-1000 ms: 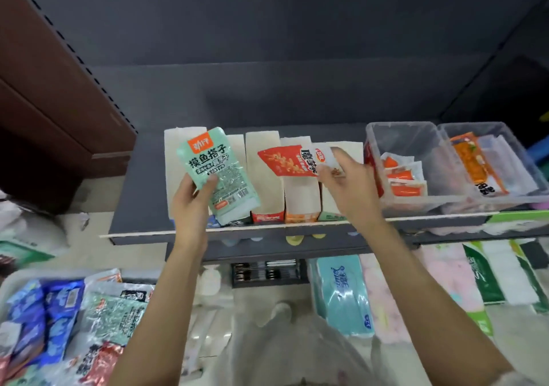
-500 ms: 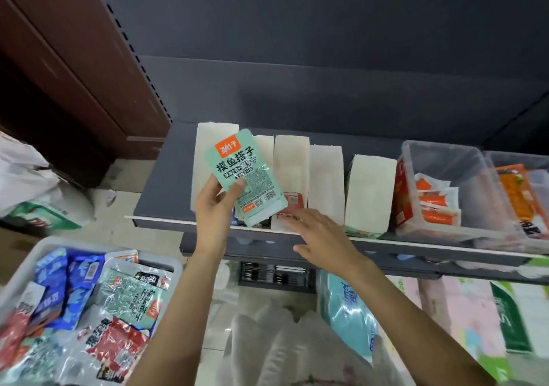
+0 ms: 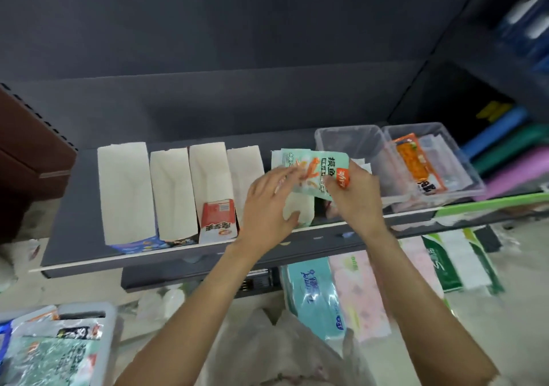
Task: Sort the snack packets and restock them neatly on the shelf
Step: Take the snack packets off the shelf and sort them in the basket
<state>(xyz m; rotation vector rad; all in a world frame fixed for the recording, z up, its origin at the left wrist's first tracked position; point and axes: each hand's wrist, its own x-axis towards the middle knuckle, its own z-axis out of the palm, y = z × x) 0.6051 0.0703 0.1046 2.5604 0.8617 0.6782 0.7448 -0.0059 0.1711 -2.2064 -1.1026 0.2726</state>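
Note:
A mint-green snack packet (image 3: 312, 172) with an orange logo hangs over the fifth white display box (image 3: 298, 212) on the grey shelf (image 3: 77, 207). My right hand (image 3: 353, 198) pinches the packet at its orange corner. My left hand (image 3: 267, 204) is beside it with fingers straight, their tips touching the packet's left edge. A red packet (image 3: 218, 216) stands in the third white box (image 3: 212, 175). More packets lie in a grey basket (image 3: 110, 317) at the lower left.
Two clear bins (image 3: 350, 139) (image 3: 466, 166) stand right of the boxes, the far one holding an orange packet (image 3: 416, 163). Tissue packs (image 3: 315, 293) lie under the shelf. A plastic bag (image 3: 282, 350) sits between my arms. Coloured rolls (image 3: 505, 148) fill the right shelf.
The green packet has passed from my left hand to my right and moved right, over the fifth box. My right hand has left the red packet in the third box.

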